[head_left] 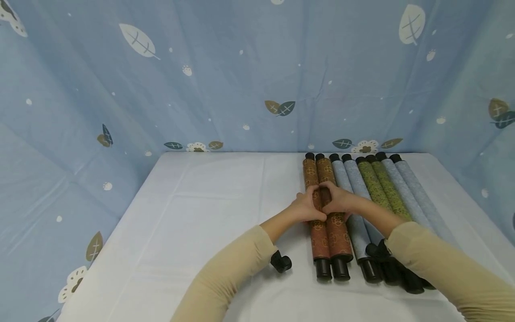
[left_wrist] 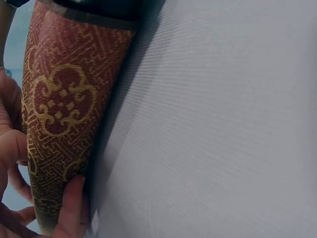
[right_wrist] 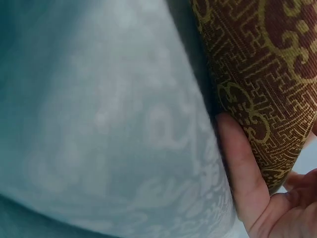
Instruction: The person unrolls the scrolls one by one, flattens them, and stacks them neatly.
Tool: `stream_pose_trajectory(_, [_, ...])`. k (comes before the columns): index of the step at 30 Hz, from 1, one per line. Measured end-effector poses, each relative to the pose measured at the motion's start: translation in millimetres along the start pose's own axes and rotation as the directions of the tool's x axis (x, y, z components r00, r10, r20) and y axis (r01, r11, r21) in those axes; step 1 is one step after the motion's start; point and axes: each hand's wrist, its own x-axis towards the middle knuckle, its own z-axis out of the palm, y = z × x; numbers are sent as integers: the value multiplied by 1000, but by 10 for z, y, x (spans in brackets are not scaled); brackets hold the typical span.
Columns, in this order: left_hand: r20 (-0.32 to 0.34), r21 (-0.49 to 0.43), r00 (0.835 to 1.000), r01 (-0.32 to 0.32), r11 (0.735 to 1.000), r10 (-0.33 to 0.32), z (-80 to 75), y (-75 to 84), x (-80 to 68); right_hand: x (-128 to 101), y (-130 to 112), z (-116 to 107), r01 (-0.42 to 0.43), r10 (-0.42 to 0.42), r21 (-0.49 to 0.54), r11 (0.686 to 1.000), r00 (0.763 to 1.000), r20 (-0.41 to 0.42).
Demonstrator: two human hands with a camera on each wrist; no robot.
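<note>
Two red-brown rolled scrolls with gold patterns and black end knobs lie side by side on the white table. My left hand (head_left: 306, 208) grips the left red-brown scroll (head_left: 318, 239) around its middle. Around the middle of the right red-brown scroll (head_left: 339, 237) curls my right hand (head_left: 338, 201), thumbs of both hands on top. In the left wrist view, fingers (left_wrist: 72, 206) lie along the side of the patterned scroll (left_wrist: 62, 99). The right wrist view has a finger (right_wrist: 242, 171) between the patterned scroll (right_wrist: 262, 79) and a pale blue scroll (right_wrist: 129, 119).
To the right lie pale blue scrolls (head_left: 339, 172) and green scrolls (head_left: 378, 179), partly covered by my right arm. A small black device (head_left: 280, 263) sits by my left sleeve, another (head_left: 378, 250) by the right. A blue leaf-print cloth (head_left: 225, 67) hangs behind the white table (head_left: 213, 197).
</note>
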Motion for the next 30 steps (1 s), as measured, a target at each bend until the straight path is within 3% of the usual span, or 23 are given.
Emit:
stream_pose_trajectory(8, [12,-45,999,-29,999,30,-40,-64,-43,-41,-37,42,11,-10,64,998,1000,-20])
stream_pose_trajectory(16, [29,-53,997,-74,996,75,-167,-154,-140,-64,-117,161,67,-62,72,995,996,-67])
stream_pose_trajectory(23, [43,-57,995,-89,994,91,-276,-285,-233,-33,-178,283,127,-120,137,982,991,-57])
stream_pose_trajectory(30, [27,-92,995,-89,992,92,-424,-364,-313,21,-323,332,95,-87,181,979,995,-52])
